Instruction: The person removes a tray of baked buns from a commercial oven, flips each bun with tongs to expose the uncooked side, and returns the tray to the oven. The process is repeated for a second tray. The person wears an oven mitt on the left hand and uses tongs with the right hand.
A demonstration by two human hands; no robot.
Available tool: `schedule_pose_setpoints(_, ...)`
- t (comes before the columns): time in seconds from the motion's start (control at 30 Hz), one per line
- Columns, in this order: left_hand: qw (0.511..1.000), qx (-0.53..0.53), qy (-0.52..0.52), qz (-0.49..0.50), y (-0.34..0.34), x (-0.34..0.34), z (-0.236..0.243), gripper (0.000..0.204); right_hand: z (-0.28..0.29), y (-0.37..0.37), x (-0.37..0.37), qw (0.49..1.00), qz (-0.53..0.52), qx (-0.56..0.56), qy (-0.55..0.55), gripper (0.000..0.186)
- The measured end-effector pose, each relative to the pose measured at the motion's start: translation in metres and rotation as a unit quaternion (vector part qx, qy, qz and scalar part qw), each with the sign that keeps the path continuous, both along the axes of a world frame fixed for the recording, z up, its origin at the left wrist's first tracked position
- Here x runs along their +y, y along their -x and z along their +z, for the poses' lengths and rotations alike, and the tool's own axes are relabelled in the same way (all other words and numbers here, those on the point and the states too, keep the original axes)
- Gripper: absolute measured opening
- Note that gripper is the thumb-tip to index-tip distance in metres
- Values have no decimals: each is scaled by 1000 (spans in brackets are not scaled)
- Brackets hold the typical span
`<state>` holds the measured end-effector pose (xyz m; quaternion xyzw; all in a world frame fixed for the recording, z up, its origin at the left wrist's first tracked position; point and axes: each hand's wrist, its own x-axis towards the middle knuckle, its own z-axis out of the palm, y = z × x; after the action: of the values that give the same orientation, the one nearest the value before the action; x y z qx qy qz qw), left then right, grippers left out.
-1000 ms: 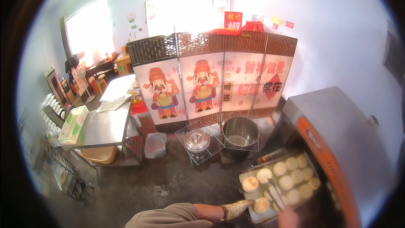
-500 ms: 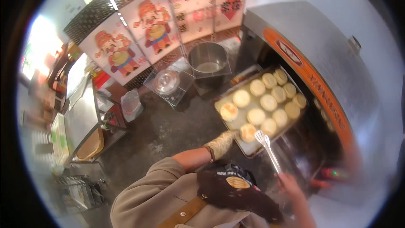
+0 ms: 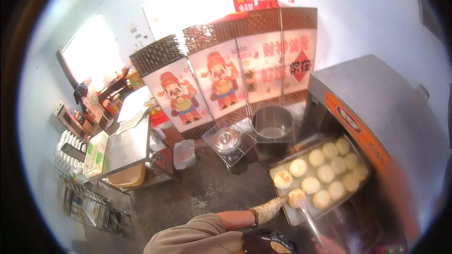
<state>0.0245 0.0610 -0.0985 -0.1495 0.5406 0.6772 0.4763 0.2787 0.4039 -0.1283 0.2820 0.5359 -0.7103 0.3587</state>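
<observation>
A baking tray [image 3: 291, 217] full of round, pale, flat buns [image 3: 310, 185] juts from the oven at the right. My left hand [image 3: 269, 210], in a patterned oven mitt, closes on the tray's near left edge. Metal tongs [image 3: 310, 221] are in my right hand [image 3: 328, 245], which is blurred and partly cut off by the lower edge. The tongs' tips touch a browned bun [image 3: 296, 197] at the tray's near corner. Another browned bun [image 3: 283, 179] lies at the left corner, by the rim.
The steel oven [image 3: 372, 84] with its orange front stands at the right. Beyond the tray are a large metal pot [image 3: 273, 124] and a lidded pot [image 3: 226, 141] on a rack. A folding screen [image 3: 221, 80] rises behind them. A metal table [image 3: 125, 146] stands at left.
My view has tilted up and left, so the tray and hands appear lower. The left hand stays at the tray's edge; the tongs remain at the same near bun.
</observation>
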Motion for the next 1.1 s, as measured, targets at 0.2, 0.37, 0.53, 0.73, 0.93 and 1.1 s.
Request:
schedule_pose_setpoints(0.2, 989, 112, -80, -61, -4, -6, -24, 57, -19, 10, 10, 982, 89, 127, -109, 60)
schedule_pose_setpoints(0.37, 950, 271, 31, -150, -2, -12, -60, 53, 0, 27, -7, 902, 227, 223, -291, 55)
schedule_pose_setpoints(0.53, 995, 59, -77, -26, 0, -4, -89, 52, -30, 25, -18, 870, 188, 324, -319, 43)
schedule_pose_setpoints(0.73, 990, 79, -115, -21, 1, -7, -70, 49, -78, 4, -32, 854, 144, 388, -316, 37)
schedule_pose_setpoints(0.93, 979, -8, -205, 3, -9, -21, 3, 54, -32, -7, -66, 992, -103, 61, -48, 55)
schedule_pose_setpoints(1.1, 990, -54, -128, -2, 3, -10, -5, 56, -4, -14, -71, 988, -151, 6, -14, 69)
